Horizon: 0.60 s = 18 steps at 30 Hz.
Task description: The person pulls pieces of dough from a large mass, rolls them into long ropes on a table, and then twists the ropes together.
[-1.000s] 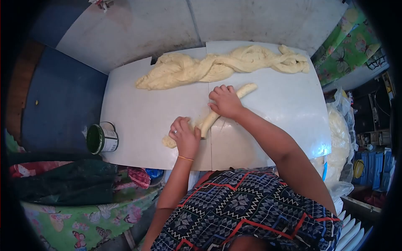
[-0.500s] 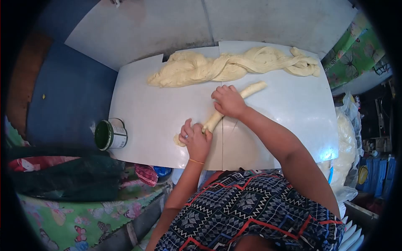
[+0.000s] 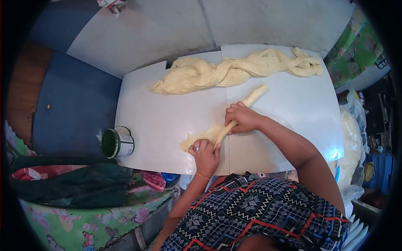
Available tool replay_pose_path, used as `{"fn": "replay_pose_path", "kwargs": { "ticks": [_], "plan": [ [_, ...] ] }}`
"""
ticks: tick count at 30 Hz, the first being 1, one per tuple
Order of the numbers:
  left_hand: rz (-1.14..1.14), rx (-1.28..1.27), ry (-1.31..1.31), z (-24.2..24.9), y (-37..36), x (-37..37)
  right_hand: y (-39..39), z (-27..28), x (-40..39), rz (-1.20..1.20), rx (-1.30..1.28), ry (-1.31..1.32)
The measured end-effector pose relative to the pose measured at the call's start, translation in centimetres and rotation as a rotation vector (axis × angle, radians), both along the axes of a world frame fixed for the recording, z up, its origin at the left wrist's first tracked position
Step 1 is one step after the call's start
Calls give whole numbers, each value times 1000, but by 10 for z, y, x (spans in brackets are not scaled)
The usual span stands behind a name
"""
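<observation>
A roll of pale yellow dough (image 3: 254,97) lies slantwise on the white tabletop, its near-left end spread into a thin, ragged flap. My right hand (image 3: 243,117) is closed around the middle of the roll, fingers curled over it. On the near edge of the flattened end, my left hand (image 3: 205,157) has its fingers bent and thumb against the dough; a ring shows on one finger and an orange band on the wrist. Behind both hands stretches a long twisted mass of dough (image 3: 234,72), touched by neither.
A green-and-white tub (image 3: 118,143) with a wire handle stands at the table's left edge. The white tabletop (image 3: 289,125) has a seam down its middle. Dark green cloth (image 3: 75,184) hangs at left, and clear plastic bags (image 3: 348,142) sit beyond the right edge.
The near end of the dough roll has been opened out into a wider flat flap. My right hand has moved slightly down and right along the roll; the view has shifted a little.
</observation>
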<state>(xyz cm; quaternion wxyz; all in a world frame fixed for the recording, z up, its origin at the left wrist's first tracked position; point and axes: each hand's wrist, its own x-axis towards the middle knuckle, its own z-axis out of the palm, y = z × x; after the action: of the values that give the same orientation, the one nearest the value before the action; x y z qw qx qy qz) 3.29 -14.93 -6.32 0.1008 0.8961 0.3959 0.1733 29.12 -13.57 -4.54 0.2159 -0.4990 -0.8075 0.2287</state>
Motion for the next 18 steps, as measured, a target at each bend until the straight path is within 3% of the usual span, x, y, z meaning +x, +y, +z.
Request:
{"fn": "replay_pose_path", "kwargs": {
  "ticks": [2, 4, 7, 8, 9, 10, 11, 13, 14, 15, 17, 18],
  "plan": [
    [126, 93, -15, 1, 11, 0, 14, 0, -3, 16, -46, -30],
    [330, 216, -55, 4, 20, 3, 35, -5, -20, -313, 135, -168],
    [228, 75, -185, 1, 48, -6, 50, -2, -39, -206, 289, -238],
    [239, 83, -188, -3, 50, -9, 49, -6, -49, -82, 158, -409],
    [181, -103, -110, -8, 49, -14, 38, -17, -55, -70, 166, -408],
    [120, -289, -33, -12, 47, -18, 22, -32, -54, -55, 294, -177],
    [129, -287, -38, -8, 42, -18, 14, -39, -49, -38, 414, 54],
    [40, 169, -37, 4, 22, -15, 7, -30, -42, -42, 431, 41],
    [79, 215, -25, 6, 21, -12, -3, -23, -43, -58, 444, 37],
    [89, 197, -18, 3, 15, -15, -7, -15, -42, -49, 425, 44],
    [117, 13, -21, 3, 14, -20, 3, 1, -34, 12, 13, -15],
    [123, 22, -23, 4, 17, -21, 10, 3, -31, 60, 5, -17]
  ]
}}
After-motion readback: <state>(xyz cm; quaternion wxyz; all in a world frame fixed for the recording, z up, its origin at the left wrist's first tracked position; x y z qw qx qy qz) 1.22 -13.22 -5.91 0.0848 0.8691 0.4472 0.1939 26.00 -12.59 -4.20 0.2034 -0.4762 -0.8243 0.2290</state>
